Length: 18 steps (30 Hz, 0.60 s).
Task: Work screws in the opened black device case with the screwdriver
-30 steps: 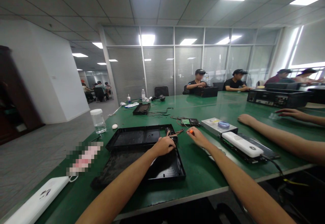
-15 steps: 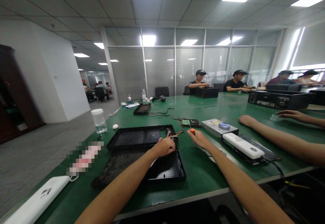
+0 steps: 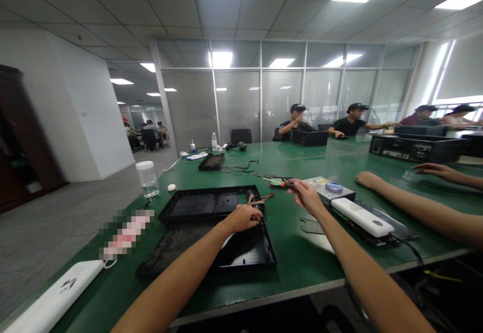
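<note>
My left hand (image 3: pixel 244 217) is closed on a small black part with orange wires (image 3: pixel 258 202) at the right edge of the black plastic casing (image 3: pixel 211 204). A second black tray (image 3: pixel 241 250) lies nearer me under that forearm. My right hand (image 3: pixel 307 195) is raised above the green table (image 3: pixel 294 257) and pinches an orange-handled screwdriver (image 3: pixel 281 183), its tip pointing left over a small green circuit board (image 3: pixel 277 182). Beside my right hand lie a grey drive with a blue tape roll (image 3: pixel 329 187) and a white oblong device (image 3: pixel 361 216).
Another person's two forearms (image 3: pixel 411 207) rest on the table at the right. A clear jar (image 3: pixel 147 178) stands at the left and a white box (image 3: pixel 53 300) lies at the near left corner. Black equipment cases (image 3: pixel 415 147) and several seated people are at the far side.
My right hand has lifted off the table and moved up and right with the screwdriver. My left hand has stayed on the wired part.
</note>
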Available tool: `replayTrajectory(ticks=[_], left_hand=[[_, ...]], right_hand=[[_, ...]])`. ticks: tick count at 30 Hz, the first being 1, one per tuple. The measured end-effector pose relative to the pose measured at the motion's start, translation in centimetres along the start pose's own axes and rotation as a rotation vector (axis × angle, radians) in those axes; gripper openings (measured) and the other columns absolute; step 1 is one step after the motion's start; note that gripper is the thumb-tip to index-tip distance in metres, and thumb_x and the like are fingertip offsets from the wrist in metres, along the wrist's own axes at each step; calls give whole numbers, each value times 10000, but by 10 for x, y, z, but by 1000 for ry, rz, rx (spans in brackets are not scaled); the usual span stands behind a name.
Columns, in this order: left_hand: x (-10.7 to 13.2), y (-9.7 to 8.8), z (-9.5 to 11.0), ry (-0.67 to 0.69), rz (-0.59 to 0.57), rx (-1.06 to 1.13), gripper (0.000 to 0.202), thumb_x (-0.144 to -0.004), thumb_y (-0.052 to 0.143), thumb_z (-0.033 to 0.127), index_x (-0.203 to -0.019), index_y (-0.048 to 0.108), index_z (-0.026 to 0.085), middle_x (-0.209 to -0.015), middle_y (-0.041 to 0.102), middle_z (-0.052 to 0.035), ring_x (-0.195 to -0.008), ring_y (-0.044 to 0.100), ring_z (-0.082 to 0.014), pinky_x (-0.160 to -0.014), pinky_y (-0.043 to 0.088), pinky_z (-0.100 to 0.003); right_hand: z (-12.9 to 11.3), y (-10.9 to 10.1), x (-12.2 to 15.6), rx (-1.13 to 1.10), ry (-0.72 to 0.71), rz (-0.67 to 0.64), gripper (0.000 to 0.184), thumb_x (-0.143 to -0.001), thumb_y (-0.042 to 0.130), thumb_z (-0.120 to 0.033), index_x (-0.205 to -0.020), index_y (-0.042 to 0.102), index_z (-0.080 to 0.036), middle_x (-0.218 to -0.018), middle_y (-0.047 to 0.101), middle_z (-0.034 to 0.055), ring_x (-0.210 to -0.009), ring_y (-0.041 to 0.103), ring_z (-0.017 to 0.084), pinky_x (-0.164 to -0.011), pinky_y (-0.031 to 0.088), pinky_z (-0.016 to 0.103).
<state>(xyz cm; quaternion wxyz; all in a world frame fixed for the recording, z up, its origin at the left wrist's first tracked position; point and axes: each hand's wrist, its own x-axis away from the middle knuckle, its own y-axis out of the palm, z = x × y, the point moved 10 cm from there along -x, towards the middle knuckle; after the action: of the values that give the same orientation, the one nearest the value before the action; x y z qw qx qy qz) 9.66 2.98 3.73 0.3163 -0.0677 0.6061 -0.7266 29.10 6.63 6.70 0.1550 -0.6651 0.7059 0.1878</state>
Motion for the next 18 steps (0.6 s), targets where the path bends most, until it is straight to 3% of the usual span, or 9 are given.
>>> replayTrajectory(ticks=[2,4,8,12,18], left_hand=[[0,1,-3,-30,4,31,244,-706,544,152,-946,567,190,-872,643,8,-828,584,-112,-769,408,-192],[-1,3,-6,-41,5,48,257,-703,544,153,-957,555,187,-876,644,6,-831,585,-113,-773,407,-190],[-1,4,-8,-42,8,53,253,-707,541,172,-959,544,195,-872,645,14,-830,584,-111,-767,406,-187],[-1,4,-7,-44,16,46,233,-712,534,182,-944,549,204,-858,648,21,-843,580,-114,-768,403,-188],[-1,2,-5,-52,7,35,217,-710,531,178,-923,568,194,-842,647,13,-819,583,-112,-754,405,-181]], right_hand=[[2,-3,2,37,1,32,293,-716,532,-456,-777,494,-172,-426,442,-74,-271,285,37,-265,180,158],[5,-1,5,91,-5,38,303,-697,556,-464,-668,469,-175,-385,354,-92,-274,260,37,-272,164,160],[6,10,7,213,-39,36,324,-704,538,-480,-656,497,-162,-466,396,-63,-356,333,56,-329,234,176],[-8,19,11,386,-132,52,331,-718,510,-476,-657,528,-152,-516,426,-41,-447,379,81,-429,304,202],[-12,26,14,517,-147,18,359,-739,462,-486,-695,553,-142,-528,449,-26,-477,399,103,-473,322,219]])
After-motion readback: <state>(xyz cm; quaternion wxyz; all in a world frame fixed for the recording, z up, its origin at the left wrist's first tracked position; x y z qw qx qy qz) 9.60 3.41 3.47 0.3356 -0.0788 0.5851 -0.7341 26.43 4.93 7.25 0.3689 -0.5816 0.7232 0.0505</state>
